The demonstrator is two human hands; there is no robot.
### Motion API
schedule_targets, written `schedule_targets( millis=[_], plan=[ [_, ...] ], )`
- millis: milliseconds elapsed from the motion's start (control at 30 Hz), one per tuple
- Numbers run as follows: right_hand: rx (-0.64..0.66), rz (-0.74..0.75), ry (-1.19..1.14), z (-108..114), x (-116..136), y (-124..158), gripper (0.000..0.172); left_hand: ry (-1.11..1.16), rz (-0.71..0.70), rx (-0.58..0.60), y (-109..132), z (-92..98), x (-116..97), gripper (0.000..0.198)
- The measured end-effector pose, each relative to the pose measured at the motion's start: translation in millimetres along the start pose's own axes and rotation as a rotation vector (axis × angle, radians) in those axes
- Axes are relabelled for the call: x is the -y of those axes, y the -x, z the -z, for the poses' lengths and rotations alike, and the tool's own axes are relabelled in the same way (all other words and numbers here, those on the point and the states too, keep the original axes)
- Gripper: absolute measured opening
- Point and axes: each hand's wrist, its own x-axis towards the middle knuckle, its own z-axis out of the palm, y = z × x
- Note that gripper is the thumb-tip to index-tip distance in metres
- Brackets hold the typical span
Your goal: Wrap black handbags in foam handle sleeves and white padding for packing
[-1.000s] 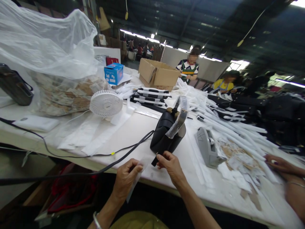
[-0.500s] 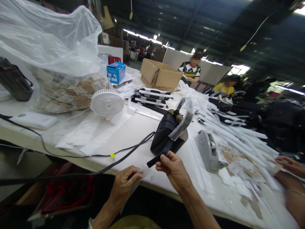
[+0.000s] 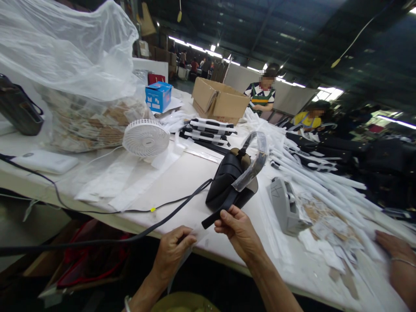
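Observation:
A black handbag (image 3: 217,187) rests on its side on the white table, its handle (image 3: 255,164) wrapped in clear plastic. Between thumb and fingers, my right hand (image 3: 238,229) pinches a black strap (image 3: 212,219) at the bag's near side; the strap's free end points left. My left hand (image 3: 173,249) is closed at the table's front edge, holding a thin translucent plastic sheet (image 3: 178,269) that hangs below the fingers. A small gap separates the left fingertips from the strap end.
A white fan (image 3: 146,138) and a large plastic bag of scraps (image 3: 87,121) stand left. Right of the handbag are a grey tape dispenser (image 3: 286,208), white-wrapped strips (image 3: 312,177) and another person's hand (image 3: 394,245). An open carton (image 3: 219,99) sits behind; a black cord (image 3: 162,221) crosses the front edge.
Both my hands keep nearly the same grip, the left shifting very slightly. At the right edge, the other person's hand has moved lower and nearer the table.

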Motion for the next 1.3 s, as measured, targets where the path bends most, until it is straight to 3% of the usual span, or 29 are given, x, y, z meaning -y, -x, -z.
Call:
schedule_targets(
  millis=[300,733,1067,1300],
  plan=[
    [0.014,0.002,-0.009,0.3,-5.1,-2.2,0.039,0.02,-0.02,0.021,2.8,-0.6,1.5,0.028],
    [0.009,-0.009,-0.035,-2.9,-2.9,0.8,0.039,0.113,0.059,0.089,9.4,-2.5,8.6,0.034],
    [0.021,-0.01,-0.032,1.9,-7.3,0.8,0.038,0.189,0.149,0.062,7.7,-7.7,1.9,0.043],
    [0.033,-0.008,0.008,3.9,-9.4,0.3,0.039,0.153,0.107,0.043,6.8,-8.5,2.6,0.039]
  ],
)
